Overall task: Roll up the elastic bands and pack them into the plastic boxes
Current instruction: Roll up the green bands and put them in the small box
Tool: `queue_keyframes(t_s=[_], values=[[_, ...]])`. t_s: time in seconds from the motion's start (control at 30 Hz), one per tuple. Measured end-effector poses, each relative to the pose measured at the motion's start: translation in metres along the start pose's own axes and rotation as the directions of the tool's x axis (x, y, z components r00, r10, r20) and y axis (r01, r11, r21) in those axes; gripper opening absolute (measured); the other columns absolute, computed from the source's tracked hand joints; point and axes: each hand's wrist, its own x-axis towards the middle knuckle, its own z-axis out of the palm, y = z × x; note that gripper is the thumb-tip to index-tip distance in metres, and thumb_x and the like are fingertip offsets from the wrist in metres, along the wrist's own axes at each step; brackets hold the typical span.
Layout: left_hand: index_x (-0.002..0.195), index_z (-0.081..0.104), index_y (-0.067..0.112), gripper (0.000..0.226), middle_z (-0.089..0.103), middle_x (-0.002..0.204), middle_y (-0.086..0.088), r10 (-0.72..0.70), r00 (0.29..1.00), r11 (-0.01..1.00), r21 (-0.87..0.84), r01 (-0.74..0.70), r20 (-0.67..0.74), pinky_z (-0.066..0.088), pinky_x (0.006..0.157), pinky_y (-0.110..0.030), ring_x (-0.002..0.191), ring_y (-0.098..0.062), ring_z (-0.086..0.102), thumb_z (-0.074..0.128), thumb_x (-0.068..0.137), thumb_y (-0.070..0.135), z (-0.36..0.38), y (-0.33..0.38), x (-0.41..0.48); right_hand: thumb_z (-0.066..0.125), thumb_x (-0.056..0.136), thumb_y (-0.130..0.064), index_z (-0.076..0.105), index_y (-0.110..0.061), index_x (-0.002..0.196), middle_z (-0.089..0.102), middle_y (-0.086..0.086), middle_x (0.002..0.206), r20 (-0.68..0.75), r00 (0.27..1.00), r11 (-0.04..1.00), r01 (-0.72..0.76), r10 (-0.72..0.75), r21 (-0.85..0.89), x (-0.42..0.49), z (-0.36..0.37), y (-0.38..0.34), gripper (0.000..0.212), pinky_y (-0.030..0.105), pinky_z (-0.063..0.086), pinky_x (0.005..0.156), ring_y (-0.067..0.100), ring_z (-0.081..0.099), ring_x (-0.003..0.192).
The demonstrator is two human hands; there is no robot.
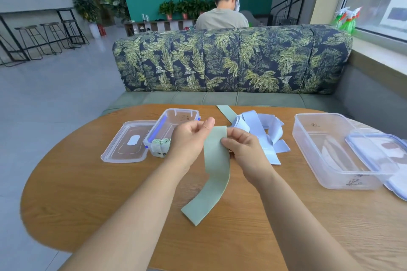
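Nearest to you, the loose end of the green band (217, 171) lies flat on the table (88, 193), and the rest of it rises up to your hands. At the far left, a small lid (125, 147) lies beside the small box (169, 114), so the box is open for packing. Two rolled green bands (160, 141) sit in its near end.

Your left hand (189, 141) pinches the top left corner of the band, and your right hand (244, 149) pinches its right edge just below the top. I think you hold the top straight like this so that the first turn of the roll begins even.

Just behind your right hand there is a tangled pile of pale blue bands (264, 136), and one more green strip (226, 112) comes out from under it. Well apart on the right stands the large box (308, 138), with its lid (374, 149) resting across its right side. Nothing blocks the short way to the small box.
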Motion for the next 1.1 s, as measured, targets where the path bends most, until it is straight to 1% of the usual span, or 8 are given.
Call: queue_keyframes(t_s=[0.1,0.23,0.33,0.5,0.67,0.8,0.93,1.1], values=[[0.082,0.067,0.006,0.021,0.05,0.049,0.011,0.032,0.998,0.999,0.012,-0.031,-0.056,0.027,0.037,-0.014,0.035,0.0,0.035,0.063,0.092,0.024,0.006,-0.002,0.012,0.053,0.093,-0.001,0.063,0.0,0.112,0.072,0.007,0.093,0.008,1.0,0.999,0.011,-0.011,0.053,-0.002,-0.001,0.0,0.022,0.026,0.052,0.068,0.016,0.067,0.077],[0.073,0.067,0.014,0.019,0.062,0.062,0.004,0.081,0.992,0.986,-0.14,-0.094,-0.094,0.041,0.062,-0.027,0.061,-0.012,0.051,0.065,0.09,0.021,0.01,0.014,0.021,0.061,0.091,-0.008,0.067,-0.002,0.109,0.073,0.007,0.098,0.113,0.992,0.998,-0.062,0.058,0.024,-0.006,-0.003,0.012,0.02,0.026,0.054,0.073,0.017,0.068,0.084],[0.072,0.066,0.016,0.019,0.062,0.073,-0.007,0.142,0.978,0.972,-0.167,-0.167,-0.152,0.04,0.066,-0.031,0.073,-0.017,0.049,0.065,0.09,0.023,0.008,0.034,0.033,0.06,0.092,-0.008,0.068,0.002,0.103,0.071,0.007,0.093,0.155,0.982,0.994,-0.111,0.112,-0.018,-0.01,-0.003,0.027,0.017,0.022,0.051,0.072,0.012,0.065,0.078],[0.076,0.065,0.01,0.019,0.057,0.065,0.0,0.275,0.923,0.958,0.001,-0.286,-0.269,0.039,0.06,-0.025,0.062,-0.01,0.045,0.063,0.092,0.02,-0.008,0.052,0.057,0.065,0.079,-0.023,0.067,-0.003,0.095,0.069,0.003,0.087,0.193,0.967,0.985,-0.173,0.167,0.014,-0.017,-0.007,0.034,0.026,0.025,0.041,0.074,0.013,0.057,0.078],[0.084,0.068,0.004,0.016,0.06,0.065,0.002,0.294,0.903,0.955,0.064,-0.289,-0.315,0.041,0.062,-0.026,0.059,-0.007,0.049,0.064,0.09,0.018,-0.009,0.039,0.075,0.063,0.074,-0.01,0.066,-0.003,0.096,0.069,0.005,0.084,0.257,0.922,0.953,-0.303,0.291,0.007,-0.029,-0.019,0.039,0.024,0.022,0.047,0.065,0.013,0.061,0.068],[0.078,0.066,0.006,0.018,0.059,0.066,-0.005,0.292,0.909,0.955,0.133,-0.264,-0.298,0.039,0.059,-0.024,0.06,-0.009,0.047,0.064,0.091,0.019,0.002,0.023,0.081,0.06,0.065,-0.01,0.069,-0.005,0.093,0.068,0.007,0.082,0.237,0.885,0.913,-0.406,0.401,-0.031,-0.037,-0.032,0.042,0.03,0.027,0.042,0.063,0.018,0.059,0.067],[0.068,0.06,0.014,0.024,0.055,0.06,0.006,0.219,0.925,0.973,0.147,-0.18,-0.312,0.036,0.052,-0.018,0.052,0.0,0.042,0.063,0.091,0.02,0.013,-0.001,0.088,0.059,0.068,-0.011,0.068,-0.007,0.091,0.067,0.01,0.084,0.147,0.866,0.879,-0.468,0.477,-0.095,-0.049,-0.044,0.052,0.025,0.025,0.041,0.058,0.019,0.058,0.067],[0.08,0.064,0.014,0.01,0.063,0.074,-0.001,0.062,0.966,0.982,0.188,-0.015,-0.25,0.045,0.066,-0.027,0.065,-0.014,0.054,0.063,0.089,0.016,0.034,-0.053,0.088,0.054,0.085,0.0,0.061,-0.013,0.102,0.072,0.009,0.095,-0.068,0.873,0.863,-0.488,0.483,-0.132,-0.058,-0.045,0.065,0.022,0.021,0.047,0.055,0.017,0.066,0.071]])
